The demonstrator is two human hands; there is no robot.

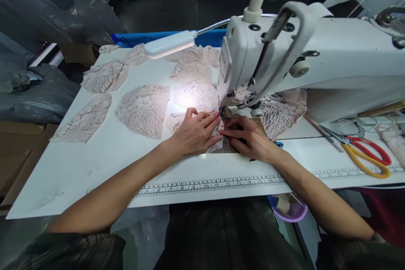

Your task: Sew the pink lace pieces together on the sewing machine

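Note:
A white sewing machine [237, 59] stands over pale pink lace [193, 88] that runs under its needle area. My left hand [198, 131] lies flat on the lace just left of the needle, fingers spread. Right of the needle, my right hand [247, 137] has its fingers bent together at the lace edge, close to the metal plate; what lies between the fingertips is too small to make out. Another lace piece [281, 114] sits behind my right hand, under the machine arm.
Lace pieces [144, 109] lie on the left of the white table [104, 168]. A lamp [171, 44] hangs above. Scissors with red and yellow handles [367, 160] lie at the right. A ruler strip [209, 186] runs along the front edge, and a purple basket [294, 213] sits below.

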